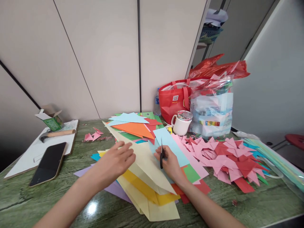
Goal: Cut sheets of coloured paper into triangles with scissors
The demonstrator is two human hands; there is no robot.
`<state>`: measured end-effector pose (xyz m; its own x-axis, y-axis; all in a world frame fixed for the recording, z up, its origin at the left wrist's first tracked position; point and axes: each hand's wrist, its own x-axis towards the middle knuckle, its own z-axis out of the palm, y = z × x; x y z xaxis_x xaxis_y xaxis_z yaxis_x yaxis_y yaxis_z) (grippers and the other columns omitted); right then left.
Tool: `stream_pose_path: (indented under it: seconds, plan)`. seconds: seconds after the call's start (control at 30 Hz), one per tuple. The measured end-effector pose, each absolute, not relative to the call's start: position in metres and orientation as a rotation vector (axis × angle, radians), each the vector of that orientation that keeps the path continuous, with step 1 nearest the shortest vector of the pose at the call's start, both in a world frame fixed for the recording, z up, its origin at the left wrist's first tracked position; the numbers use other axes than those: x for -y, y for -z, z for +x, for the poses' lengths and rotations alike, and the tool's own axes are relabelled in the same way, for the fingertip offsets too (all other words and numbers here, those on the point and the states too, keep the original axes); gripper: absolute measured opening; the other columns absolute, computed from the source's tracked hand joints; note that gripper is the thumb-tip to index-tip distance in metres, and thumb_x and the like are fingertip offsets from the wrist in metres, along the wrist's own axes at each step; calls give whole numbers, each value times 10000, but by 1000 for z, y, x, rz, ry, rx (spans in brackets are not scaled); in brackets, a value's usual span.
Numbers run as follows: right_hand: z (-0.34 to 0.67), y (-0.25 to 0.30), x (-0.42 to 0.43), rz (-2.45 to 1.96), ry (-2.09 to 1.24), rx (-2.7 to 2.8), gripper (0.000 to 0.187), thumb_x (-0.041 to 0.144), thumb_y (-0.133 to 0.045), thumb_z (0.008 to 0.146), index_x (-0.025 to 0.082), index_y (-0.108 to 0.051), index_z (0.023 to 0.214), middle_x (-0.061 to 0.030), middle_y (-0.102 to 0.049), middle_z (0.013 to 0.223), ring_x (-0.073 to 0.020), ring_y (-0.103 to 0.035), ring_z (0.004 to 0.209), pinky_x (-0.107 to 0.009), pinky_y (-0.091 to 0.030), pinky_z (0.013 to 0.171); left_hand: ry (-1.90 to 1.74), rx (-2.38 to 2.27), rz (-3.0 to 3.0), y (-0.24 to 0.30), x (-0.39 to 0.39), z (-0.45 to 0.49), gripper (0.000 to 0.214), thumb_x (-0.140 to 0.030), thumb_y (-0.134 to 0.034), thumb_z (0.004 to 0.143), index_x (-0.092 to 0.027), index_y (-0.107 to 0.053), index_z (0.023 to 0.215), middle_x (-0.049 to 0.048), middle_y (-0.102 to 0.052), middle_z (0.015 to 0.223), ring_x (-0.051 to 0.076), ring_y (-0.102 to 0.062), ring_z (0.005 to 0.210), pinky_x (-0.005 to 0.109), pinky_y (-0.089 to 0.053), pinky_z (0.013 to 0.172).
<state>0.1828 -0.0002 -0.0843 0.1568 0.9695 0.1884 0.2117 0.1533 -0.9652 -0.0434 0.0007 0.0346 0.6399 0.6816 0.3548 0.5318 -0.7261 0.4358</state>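
My right hand (170, 163) is closed around the dark handle of a pair of scissors (161, 155), whose narrow blades point away from me. Beneath it lie light blue paper (171, 144) and other coloured sheets. My left hand (122, 157) is over a large cream sheet of paper (147, 155), its fingers slightly bent and apart; the thumb is hidden. This sheet is folded and rises at an angle above the pile. Yellow paper (142, 186) and purple paper (118, 191) show under it, with more cream paper (163, 211) at the front.
Folded pink and red paper pieces (220, 158) are heaped at the right. Behind stand a white mug (181, 125), a red bag (172, 101) and a plastic bag (211, 114). Orange sheets (130, 128) lie at the back. A phone (49, 163) and a hammer (58, 133) are at the left.
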Motion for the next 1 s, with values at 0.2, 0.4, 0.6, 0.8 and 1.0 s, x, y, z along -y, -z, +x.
stream_pose_path:
  seconds: [0.2, 0.4, 0.6, 0.8, 1.0]
  plan:
    - [178, 73, 4, -857, -1386, 988, 350, 504, -536, 784, 191, -466, 923, -110, -677, 917, -232, -655, 820, -423, -461, 807, -1221, -716, 3594, -84, 13, -54, 294, -80, -511, 804, -241, -613, 1027, 33, -647, 1139, 256, -424, 1223, 479, -302, 975]
    - [166, 69, 14, -665, -1527, 925, 384, 405, -683, 696, 201, -566, 1000, -90, -665, 1026, -267, -618, 923, -389, -489, 781, -1800, -1011, 3174, -6, 16, -40, 290, -54, -584, 741, -236, -665, 952, 58, -673, 955, 193, -574, 901, 317, -453, 746]
    - [172, 76, 7, -892, -1369, 830, 402, 326, -755, 619, 191, -583, 956, -49, -693, 854, -219, -640, 704, -341, -514, 648, -1640, -1294, 1058, 43, 16, -15, 237, -173, -636, 689, -183, -616, 925, 38, -646, 808, 167, -624, 715, 276, -498, 634]
    - [178, 76, 5, -963, -1373, 900, 365, 331, -747, 630, 177, -583, 918, -12, -650, 689, -200, -620, 630, -311, -500, 578, -1402, -862, 412, 41, 15, -3, 233, -264, -518, 795, -152, -615, 974, 89, -709, 932, 214, -659, 865, 315, -530, 742]
    - [181, 73, 5, -924, -1204, 977, 352, 343, -707, 679, 195, -571, 967, -11, -643, 777, -165, -584, 655, -263, -456, 586, -1216, -807, 668, 18, 16, -2, 380, -162, -718, 653, -151, -635, 1023, 99, -709, 985, 256, -628, 964, 351, -510, 832]
